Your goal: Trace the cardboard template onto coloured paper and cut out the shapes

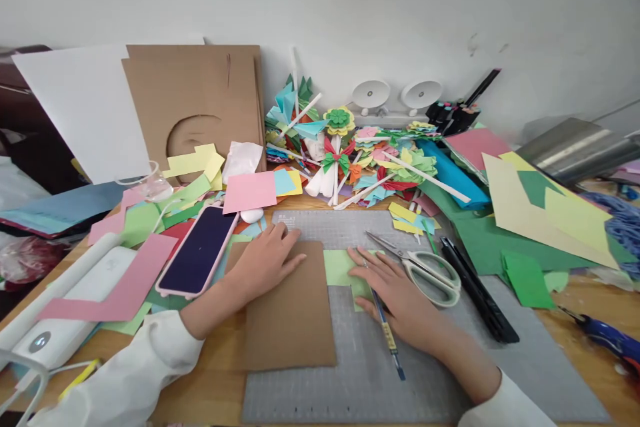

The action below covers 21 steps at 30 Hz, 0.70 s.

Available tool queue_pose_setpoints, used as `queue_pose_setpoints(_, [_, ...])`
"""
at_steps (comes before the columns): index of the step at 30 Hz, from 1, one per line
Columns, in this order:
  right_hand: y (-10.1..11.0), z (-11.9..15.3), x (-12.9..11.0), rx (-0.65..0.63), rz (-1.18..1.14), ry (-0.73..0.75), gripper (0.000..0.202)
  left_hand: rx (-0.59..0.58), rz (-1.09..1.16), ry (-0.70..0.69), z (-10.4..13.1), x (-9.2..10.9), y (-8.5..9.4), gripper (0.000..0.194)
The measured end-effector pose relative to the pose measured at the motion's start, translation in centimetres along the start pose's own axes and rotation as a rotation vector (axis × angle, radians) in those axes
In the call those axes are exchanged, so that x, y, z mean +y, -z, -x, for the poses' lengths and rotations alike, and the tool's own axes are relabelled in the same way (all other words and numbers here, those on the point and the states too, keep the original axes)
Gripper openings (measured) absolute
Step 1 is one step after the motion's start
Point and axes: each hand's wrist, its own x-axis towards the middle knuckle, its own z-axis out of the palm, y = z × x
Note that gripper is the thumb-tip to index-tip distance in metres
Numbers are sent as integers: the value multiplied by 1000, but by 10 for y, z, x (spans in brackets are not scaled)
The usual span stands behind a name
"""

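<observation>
My left hand (270, 252) lies palm down, its fingers stretched out across the upper part of a brown cardboard sheet (293, 320). On the grey cutting mat (360, 387), my right hand (395, 290) rests with flat fingers on light green paper (339, 268), which it partly covers. A pen (390, 340) is tucked among the right hand's fingers, passing beneath the index finger and over the thumb, its lower end pointing toward me. Scissors with pale handles (434, 277) lie just right of that hand, and beside them a black utility knife (479, 290).
A phone (197, 254) and pink paper (135, 280) lie left. Folded paper flowers and white sticks (337, 154) are heaped at the back. Cardboard sheets (200, 87) lean on the wall. Green and cream papers (525, 207) and blue-handled pliers (607, 337) sit right.
</observation>
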Motion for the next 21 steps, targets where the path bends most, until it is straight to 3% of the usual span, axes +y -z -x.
queue_pose_setpoints(3, [0, -1, 0, -21, 11, -3, 28, 47, -13, -132, 8, 4, -2, 46])
queue_pose_setpoints(7, [0, -2, 0, -29, 31, -11, 29, -87, 95, -400, 21, 8, -7, 70])
queue_pose_setpoints(13, [-1, -2, -1, -13, 12, -25, 29, -135, 119, -329, 24, 13, -16, 76])
queue_pose_setpoints(21, [0, -4, -1, -7, -4, -25, 29, -135, 119, -243, 24, 21, -16, 76])
